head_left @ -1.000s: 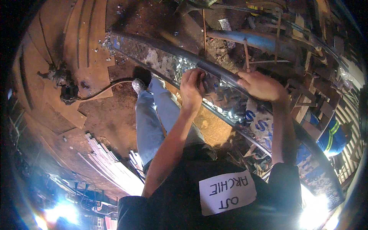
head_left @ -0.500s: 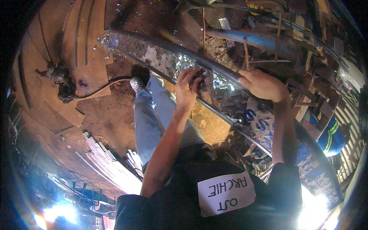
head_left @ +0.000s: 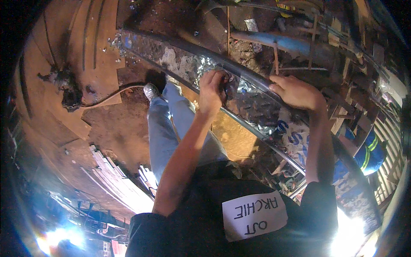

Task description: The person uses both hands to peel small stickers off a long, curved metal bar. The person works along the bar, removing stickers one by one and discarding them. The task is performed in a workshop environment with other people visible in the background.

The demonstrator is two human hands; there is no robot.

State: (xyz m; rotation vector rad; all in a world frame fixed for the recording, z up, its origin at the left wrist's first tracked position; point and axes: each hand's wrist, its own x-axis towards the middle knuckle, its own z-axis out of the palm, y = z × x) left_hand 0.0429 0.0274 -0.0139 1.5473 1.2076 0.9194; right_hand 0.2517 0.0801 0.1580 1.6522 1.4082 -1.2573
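A long dark pipe [head_left: 239,70], wrapped in silver foil [head_left: 201,64], runs from ten to four o'clock. The left hand [head_left: 212,89] is closed on the foil; the right hand [head_left: 297,91] is clamped over the pipe. Wrapping appears under way; pressing the foil flat is judged next.

A long bench [head_left: 239,111] runs diagonally, edged by dark metal tubes. Crinkled silver foil [head_left: 201,66] and printed blue-and-white sheeting [head_left: 295,137] lie across its top. Below, a dirt floor [head_left: 111,132] carries a cable [head_left: 111,96] and stacked sheets [head_left: 115,180].
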